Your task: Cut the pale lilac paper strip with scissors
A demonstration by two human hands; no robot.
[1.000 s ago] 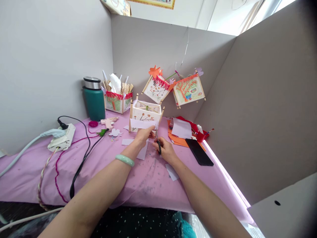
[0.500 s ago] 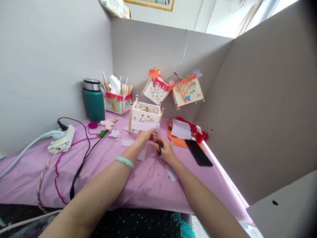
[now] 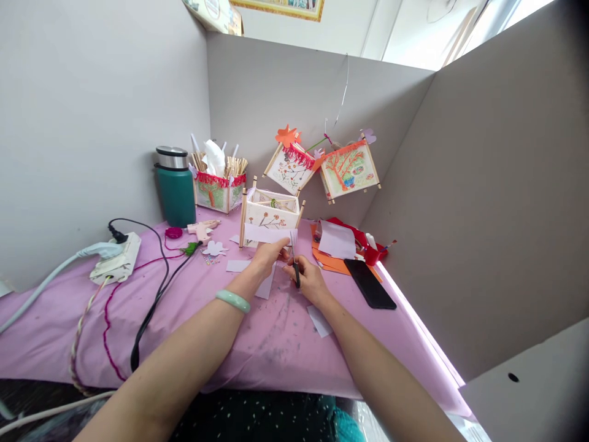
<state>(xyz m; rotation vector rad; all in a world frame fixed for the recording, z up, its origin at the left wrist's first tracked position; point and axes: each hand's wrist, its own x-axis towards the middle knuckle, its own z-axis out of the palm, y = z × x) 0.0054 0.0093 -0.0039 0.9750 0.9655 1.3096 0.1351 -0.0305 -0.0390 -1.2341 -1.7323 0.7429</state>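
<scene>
Paper strip and scissors, held over the pink bench.

I saw a pale lilac paper strip point(image 3: 267, 234) held roughly level just above the bench, its long edge running left to right in front of a small painted box. Its right end was cut into a fringe of thin upright slivers. The scissors point(image 3: 294, 265) had dark handles and slim blades pointing up and away from me, the tips meeting the strip's fringed right end.

head-worn camera, looking forward and down, close over pink table point(image 3: 276, 344)
</scene>
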